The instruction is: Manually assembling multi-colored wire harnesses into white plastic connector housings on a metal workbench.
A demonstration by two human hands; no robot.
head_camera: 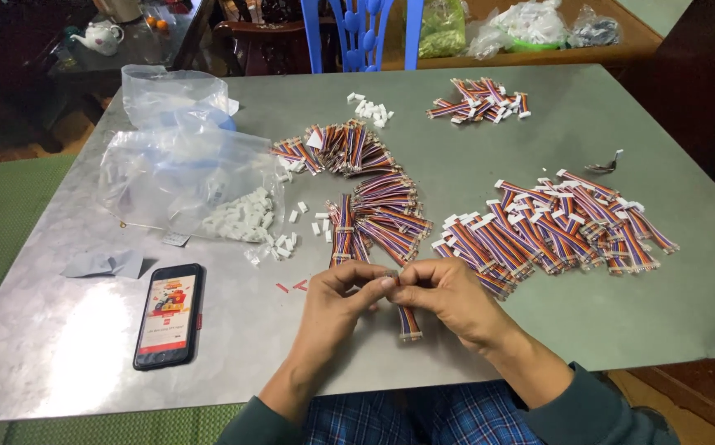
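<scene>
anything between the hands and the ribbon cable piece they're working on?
Nothing visible. Left hand and right hand both pinch the top end of the short multicolour ribbon cable directly, fingertips meeting over it. Its lower end hangs free above the grey table. The nearest cable pile lies beyond the hands, apart.

Grey metal table (85, 346), blue chair (363, 33) behind it, green floor mat (3, 214), dim room.

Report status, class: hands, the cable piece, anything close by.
Left hand and right hand pinch one striped ribbon cable together. Cable hangs below fingers. Loose cable pile just beyond; phone at left.
</scene>
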